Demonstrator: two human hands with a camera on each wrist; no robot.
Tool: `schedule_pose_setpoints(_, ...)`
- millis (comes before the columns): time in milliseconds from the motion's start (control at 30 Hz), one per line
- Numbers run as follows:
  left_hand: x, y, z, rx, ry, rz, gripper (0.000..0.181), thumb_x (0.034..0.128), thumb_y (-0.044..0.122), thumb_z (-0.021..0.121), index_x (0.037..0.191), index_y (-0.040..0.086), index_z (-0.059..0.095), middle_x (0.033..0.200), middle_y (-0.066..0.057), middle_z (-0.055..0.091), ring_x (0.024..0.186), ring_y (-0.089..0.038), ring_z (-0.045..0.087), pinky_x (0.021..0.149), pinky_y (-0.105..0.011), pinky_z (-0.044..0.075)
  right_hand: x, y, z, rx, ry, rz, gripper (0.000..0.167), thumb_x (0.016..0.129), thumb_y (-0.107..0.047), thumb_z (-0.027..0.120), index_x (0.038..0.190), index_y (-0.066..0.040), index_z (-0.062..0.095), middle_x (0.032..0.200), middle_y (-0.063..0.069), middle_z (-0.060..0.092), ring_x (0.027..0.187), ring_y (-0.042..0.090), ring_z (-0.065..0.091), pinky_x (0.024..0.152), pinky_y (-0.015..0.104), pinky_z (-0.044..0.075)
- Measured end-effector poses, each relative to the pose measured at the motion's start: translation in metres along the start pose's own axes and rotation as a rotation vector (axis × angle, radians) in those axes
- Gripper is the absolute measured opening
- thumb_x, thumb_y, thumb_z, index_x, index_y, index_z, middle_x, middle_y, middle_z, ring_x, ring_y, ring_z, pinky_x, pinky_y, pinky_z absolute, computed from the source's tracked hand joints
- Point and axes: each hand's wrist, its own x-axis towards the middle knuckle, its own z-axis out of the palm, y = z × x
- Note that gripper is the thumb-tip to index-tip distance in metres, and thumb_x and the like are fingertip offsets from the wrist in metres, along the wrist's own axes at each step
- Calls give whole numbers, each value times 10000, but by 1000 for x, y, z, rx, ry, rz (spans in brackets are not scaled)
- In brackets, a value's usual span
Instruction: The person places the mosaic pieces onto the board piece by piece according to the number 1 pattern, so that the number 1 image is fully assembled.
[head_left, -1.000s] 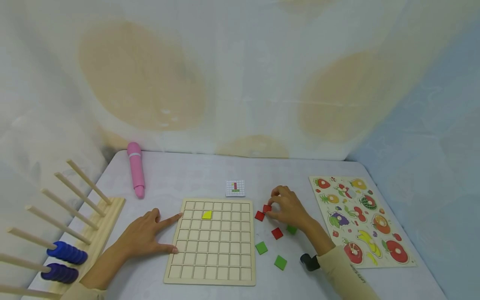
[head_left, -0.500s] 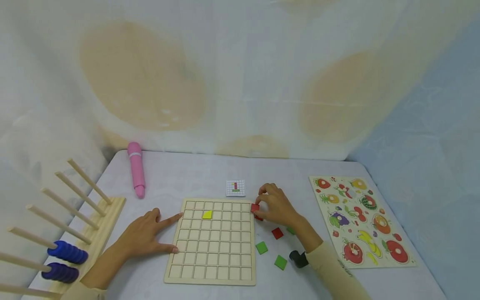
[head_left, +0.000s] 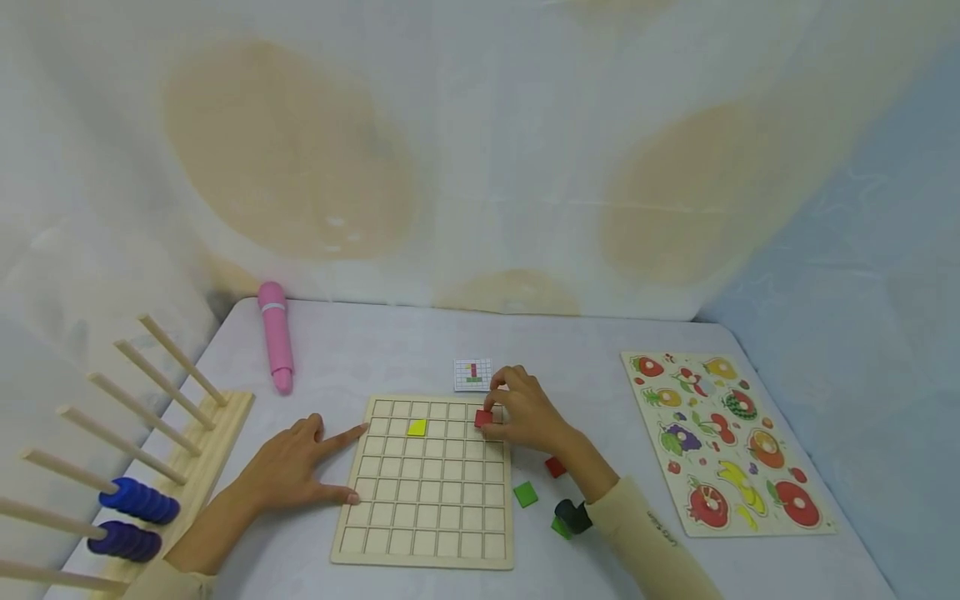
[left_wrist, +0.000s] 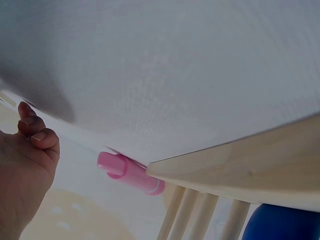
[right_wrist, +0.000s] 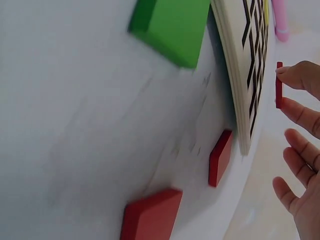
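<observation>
Between thumb and index finger, my right hand [head_left: 528, 418] pinches a square red tile [head_left: 483, 418] over the upper right cells of the wooden grid board [head_left: 447, 542]. In the right wrist view the red tile [right_wrist: 279, 85] is held edge-on, raised off the table, and the other fingers are spread loosely. My left hand [head_left: 291, 468] rests at the board's left edge, index finger and thumb stretched out and touching it. A yellow tile [head_left: 417, 427] with one slanted corner sits in an upper cell. A small printed pattern card [head_left: 473, 375] lies behind the board.
Right of the board lie a red tile [head_left: 555, 467], a green tile [head_left: 527, 494] and another green tile [head_left: 561, 527], partly hidden by the black wrist camera [head_left: 573, 517]. A wooden peg rack [head_left: 217, 425] stands left, a pink wand-shaped object [head_left: 277, 337] behind, a fruit puzzle [head_left: 678, 517] right.
My right hand has lifted the red tile from beside the others and carried it left, over the board. The left hand stays at the board's edge.
</observation>
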Motion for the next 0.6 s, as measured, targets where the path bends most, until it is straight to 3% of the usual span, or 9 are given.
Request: schedule_pose_setpoints(600,0,0,0,0,1,-7,953,633,919,555,1449,433,479,852,52,350,706,-71,315,606,-227,275,20,-29,22,-22,-30,-72,217,796,-305,819,876,-121,737,1097,35,547,1089,221,471,942,431,403)
